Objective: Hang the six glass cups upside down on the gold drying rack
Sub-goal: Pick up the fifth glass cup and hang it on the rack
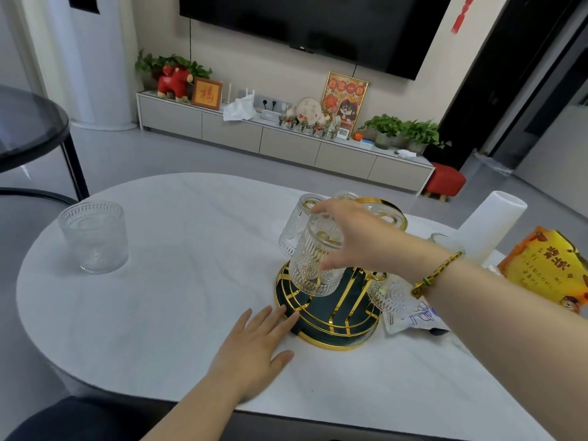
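The gold drying rack (pixel 331 326) with a dark green base stands right of the table's middle. My right hand (pixel 356 237) grips an upside-down embossed glass cup (pixel 313 265) over the rack's near left prong. Behind it hangs another inverted cup (pixel 294 224). A third inverted cup (pixel 393 296) hangs at the rack's right side, and further cups at the back are mostly hidden by my hand. One upright glass cup (pixel 94 237) stands alone at the table's far left. My left hand (pixel 257 348) lies flat on the table, fingertips touching the rack's base.
The white oval table (pixel 178 307) bears a white cylinder (pixel 486 230), an orange snack bag (pixel 550 268) and a printed white packet (pixel 413 319) to the right of the rack. A dark round side table (pixel 28 128) stands at the left.
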Available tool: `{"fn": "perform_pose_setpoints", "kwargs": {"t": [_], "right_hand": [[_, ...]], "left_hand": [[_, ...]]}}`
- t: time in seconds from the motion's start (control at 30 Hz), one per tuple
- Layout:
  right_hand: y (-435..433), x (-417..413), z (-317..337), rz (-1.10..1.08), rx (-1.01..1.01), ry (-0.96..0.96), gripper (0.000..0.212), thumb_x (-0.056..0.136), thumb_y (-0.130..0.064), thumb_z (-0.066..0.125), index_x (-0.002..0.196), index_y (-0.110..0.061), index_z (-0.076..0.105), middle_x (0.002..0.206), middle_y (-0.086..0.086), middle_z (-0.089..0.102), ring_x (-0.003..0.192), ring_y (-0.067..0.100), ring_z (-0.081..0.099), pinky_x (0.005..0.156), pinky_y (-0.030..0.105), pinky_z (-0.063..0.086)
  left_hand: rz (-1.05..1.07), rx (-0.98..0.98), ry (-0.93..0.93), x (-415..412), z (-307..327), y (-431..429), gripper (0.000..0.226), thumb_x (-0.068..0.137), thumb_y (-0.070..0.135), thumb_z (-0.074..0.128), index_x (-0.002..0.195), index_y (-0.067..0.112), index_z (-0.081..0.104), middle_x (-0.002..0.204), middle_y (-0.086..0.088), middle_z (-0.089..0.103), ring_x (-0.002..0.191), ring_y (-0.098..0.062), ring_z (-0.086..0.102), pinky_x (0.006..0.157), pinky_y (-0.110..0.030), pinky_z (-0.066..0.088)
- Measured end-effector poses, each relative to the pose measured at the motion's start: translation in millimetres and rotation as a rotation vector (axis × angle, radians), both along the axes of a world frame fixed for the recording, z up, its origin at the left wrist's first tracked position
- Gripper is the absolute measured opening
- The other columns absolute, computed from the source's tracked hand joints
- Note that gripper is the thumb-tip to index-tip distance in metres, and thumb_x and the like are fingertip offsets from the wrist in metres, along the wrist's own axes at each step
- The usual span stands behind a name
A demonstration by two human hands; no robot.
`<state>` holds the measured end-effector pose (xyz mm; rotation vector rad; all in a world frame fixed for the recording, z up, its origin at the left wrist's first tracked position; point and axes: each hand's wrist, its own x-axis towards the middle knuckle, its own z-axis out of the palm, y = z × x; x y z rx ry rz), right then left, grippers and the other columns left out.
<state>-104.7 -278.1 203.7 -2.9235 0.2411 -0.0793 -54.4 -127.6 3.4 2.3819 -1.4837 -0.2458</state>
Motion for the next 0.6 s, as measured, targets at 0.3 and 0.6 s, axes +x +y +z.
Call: {"fn": "perform_pose_setpoints", "kwargs": {"t": [0.3,0.6], "right_hand": [[2,-1,-16,0.004,0.033,0.068,0.082,0.066,-0.026,0.074,0.132,-0.02,0.027,0.142,0.004,0.032,0.13,0.018,0.025,0.103,0.029,0.026],[4,-2,-17,0.002,0.049,0.08,0.082,0.068,-0.025,0.072,0.134,-0.021,0.023,0.146,0.003,0.028,0.133,0.018,0.021,0.105,0.03,0.025]], "left_hand": [[-0.025,0.012,0.004,1,-1,0,0.06,0.092,0.054,0.023,0.122,0.043,-0.028,0.156,0.009,-0.006,0.143,-0.011,-0.006,0.115,-0.033,-0.01],[-0.016,0.001,0.003,1,-3,0,0.061,0.092,0.053,0.024,0.122,0.043,-0.028,0.156,0.009,-0.004,0.143,-0.011,-0.005,0.115,-0.033,-0.01]]}}
